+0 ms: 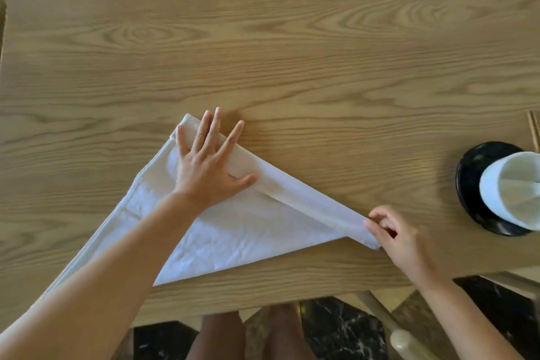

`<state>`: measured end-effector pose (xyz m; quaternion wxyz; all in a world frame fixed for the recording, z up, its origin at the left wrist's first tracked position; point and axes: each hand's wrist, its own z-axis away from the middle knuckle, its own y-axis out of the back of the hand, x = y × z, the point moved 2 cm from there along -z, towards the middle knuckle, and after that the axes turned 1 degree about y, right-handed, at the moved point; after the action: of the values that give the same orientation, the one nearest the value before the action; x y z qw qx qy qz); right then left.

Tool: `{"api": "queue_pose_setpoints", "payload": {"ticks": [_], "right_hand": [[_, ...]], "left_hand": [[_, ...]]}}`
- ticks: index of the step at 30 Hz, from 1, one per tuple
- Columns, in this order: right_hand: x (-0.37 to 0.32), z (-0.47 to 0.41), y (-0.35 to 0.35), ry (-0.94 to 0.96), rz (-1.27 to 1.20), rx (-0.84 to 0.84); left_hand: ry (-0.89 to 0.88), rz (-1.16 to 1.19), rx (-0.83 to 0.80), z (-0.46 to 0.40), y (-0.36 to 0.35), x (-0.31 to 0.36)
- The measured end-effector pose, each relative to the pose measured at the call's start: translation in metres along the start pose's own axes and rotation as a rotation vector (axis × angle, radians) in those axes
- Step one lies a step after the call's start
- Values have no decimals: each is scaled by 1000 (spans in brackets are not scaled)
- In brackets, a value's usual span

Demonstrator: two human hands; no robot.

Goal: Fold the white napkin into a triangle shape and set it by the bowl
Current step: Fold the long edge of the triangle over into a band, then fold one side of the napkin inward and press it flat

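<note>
White napkin (233, 231) folded triangular on desk (292, 52), 7 o'clock. Left hand (209, 166) flat, fingers spread, pressing it. Right hand (400, 238) pinches its 3 o'clock corner. Bowl (511, 190) far at 3 o'clock.

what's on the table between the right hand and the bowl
Nothing: in the head view only bare wooden table lies between the right hand, pinching the napkin corner, and the bowl.

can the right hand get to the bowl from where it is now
Probably yes. The right hand is pinching the napkin at its right corner, and only bare table lies between it and the white bowl on the black plate. It would have to release the corner first.
</note>
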<state>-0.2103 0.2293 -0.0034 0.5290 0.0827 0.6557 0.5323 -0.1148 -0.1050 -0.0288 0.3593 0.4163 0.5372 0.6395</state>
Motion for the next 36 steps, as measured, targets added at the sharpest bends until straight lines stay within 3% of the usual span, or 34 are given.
{"api": "queue_pose_setpoints", "payload": {"ticks": [6,14,20,27,36], "right_hand": [[-6,31,-2,198,79,-27],[-14,39,14,24,-104,-217],[-40,26,44,-25,-400,-383],[-98,-18,40,339,-168,-322],[-179,-112,-18,265,-406,-496]], "left_hand": [[-11,0,-10,13,-3,7],[-14,10,-19,18,2,18],[187,57,28,50,-1,38],[283,74,16,58,1,30],[175,231,37,47,18,-12]]}}
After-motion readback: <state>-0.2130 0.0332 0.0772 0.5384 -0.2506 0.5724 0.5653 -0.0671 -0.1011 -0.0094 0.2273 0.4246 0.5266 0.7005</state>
